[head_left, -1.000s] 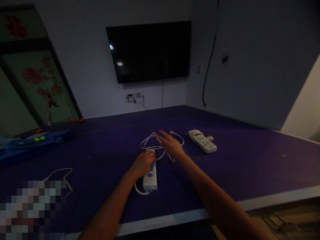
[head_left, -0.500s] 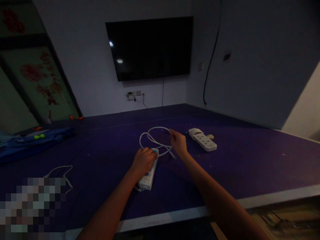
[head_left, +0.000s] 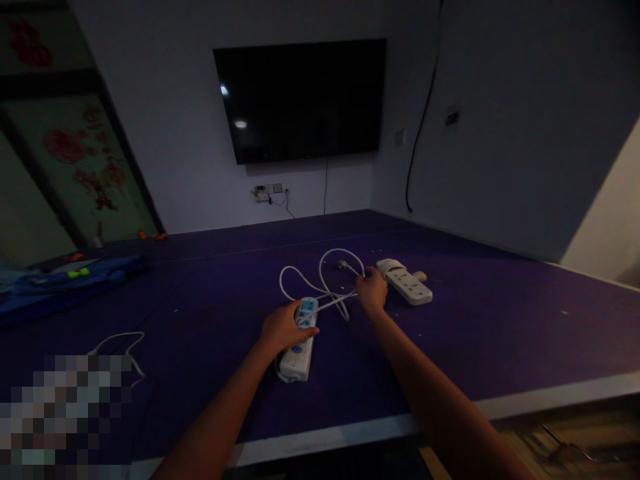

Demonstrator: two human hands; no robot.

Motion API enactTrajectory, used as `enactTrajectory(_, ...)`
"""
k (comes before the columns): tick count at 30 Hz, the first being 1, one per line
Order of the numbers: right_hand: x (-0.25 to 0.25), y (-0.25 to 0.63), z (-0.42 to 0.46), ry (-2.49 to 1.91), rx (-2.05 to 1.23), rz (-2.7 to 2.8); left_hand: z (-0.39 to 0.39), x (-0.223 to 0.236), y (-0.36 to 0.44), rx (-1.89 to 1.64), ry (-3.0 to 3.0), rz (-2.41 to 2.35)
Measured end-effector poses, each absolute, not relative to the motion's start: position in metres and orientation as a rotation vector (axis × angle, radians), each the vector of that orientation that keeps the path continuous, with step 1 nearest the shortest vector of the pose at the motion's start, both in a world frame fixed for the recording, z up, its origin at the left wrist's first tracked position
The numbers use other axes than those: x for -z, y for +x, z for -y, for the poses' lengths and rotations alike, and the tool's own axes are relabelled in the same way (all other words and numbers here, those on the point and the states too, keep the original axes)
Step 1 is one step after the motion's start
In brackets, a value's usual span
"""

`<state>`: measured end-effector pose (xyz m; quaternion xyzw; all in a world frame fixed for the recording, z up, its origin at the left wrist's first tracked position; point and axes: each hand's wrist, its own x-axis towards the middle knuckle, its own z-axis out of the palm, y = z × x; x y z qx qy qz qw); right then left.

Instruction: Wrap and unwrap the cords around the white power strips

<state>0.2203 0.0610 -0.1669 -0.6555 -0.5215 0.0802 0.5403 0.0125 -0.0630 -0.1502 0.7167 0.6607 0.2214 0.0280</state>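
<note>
A white power strip (head_left: 297, 365) with blue socket faces lies lengthwise on the purple surface. My left hand (head_left: 283, 328) is laid across its middle, the thumb over the right edge and the other fingers partly hidden. White cord (head_left: 345, 251) loops beyond the strip, and one length crosses the sockets by that hand. My right hand (head_left: 373, 292) pinches the cord, with the cord's plug (head_left: 342, 265) sticking out to the left of its fingers. Just right of this hand lies a second white power strip (head_left: 413, 289), its own cord wrapped round its far end.
Blue cloth (head_left: 75, 283) lies at the left, near a thin white cable (head_left: 120, 333). A pale edge strip (head_left: 330, 438) runs along the front. A television (head_left: 305, 100) hangs on the back wall above wall sockets (head_left: 270, 191). A blurred patch covers the lower left corner.
My right hand has moved right and slightly nearer with the cord, and the plug now shows. My left hand has shifted nearer along the strip, its thumb spread, uncovering the blue sockets.
</note>
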Motion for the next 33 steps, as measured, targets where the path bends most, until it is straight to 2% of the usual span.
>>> enactTrajectory(7, 0.163, 0.217, -0.053, -1.626, 0.078, 1.471, 0.064, 0.145, 0.016, -0.775, 2.131, -2.256)
enactTrajectory(12, 0.157, 0.210, -0.044, -1.593, 0.231, 1.652, 0.061, 0.140, 0.000, -1.361, 2.040, -2.466)
enactTrajectory(14, 0.152, 0.205, -0.039, -1.491, 0.298, 1.681, 0.060, 0.140, -0.006, -1.613, 2.044, -2.445)
enactTrajectory(17, 0.140, 0.195, -0.028, -1.249, 0.365, 1.729, 0.059, 0.142, -0.010, -1.797, 2.121, -2.357)
enactTrajectory(25, 0.132, 0.159, 0.010, -0.842, -0.023, 2.306, 0.059, 0.154, -0.006, -1.924, 2.517, -2.136)
enactTrajectory(28, 0.137, 0.154, 0.012, -0.790, -0.114, 2.358, 0.059, 0.156, -0.005, -2.007, 2.588, -1.991)
enactTrajectory(33, 0.141, 0.150, 0.009, -0.712, -0.224, 2.322, 0.059, 0.158, -0.004, -1.964, 2.608, -2.004)
